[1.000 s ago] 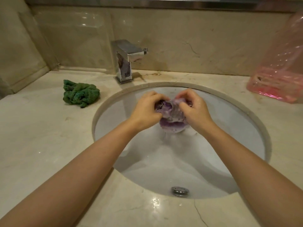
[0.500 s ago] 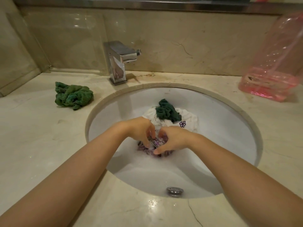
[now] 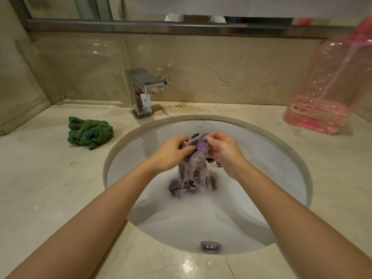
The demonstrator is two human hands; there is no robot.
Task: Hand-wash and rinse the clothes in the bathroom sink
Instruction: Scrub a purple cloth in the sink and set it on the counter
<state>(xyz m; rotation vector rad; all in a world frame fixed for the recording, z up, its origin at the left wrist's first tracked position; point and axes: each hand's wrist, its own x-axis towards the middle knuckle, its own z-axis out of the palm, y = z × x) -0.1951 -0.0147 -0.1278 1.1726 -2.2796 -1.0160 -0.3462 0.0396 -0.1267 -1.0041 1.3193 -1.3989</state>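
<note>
A wet purple garment [image 3: 194,172] hangs over the soapy water in the white sink [image 3: 141,141], its lower end trailing in the foam. My left hand [image 3: 171,154] grips its upper part from the left. My right hand [image 3: 223,150] pinches the top edge from the right, fingers curled round the cloth. Water drips off the fabric. Behind my hands a bit of another dark green cloth [image 3: 194,135] and a white one with a dark print [image 3: 219,164] peek out.
A crumpled green cloth [image 3: 89,132] lies on the marble counter left of the sink. The chrome faucet [image 3: 144,91] stands at the back. A pink transparent plastic container [image 3: 320,97] sits at the back right. The overflow drain [image 3: 210,245] is on the near sink wall.
Both hands have lifted the purple garment up out of the water, where half a second ago they were pressing it down low in the sink.
</note>
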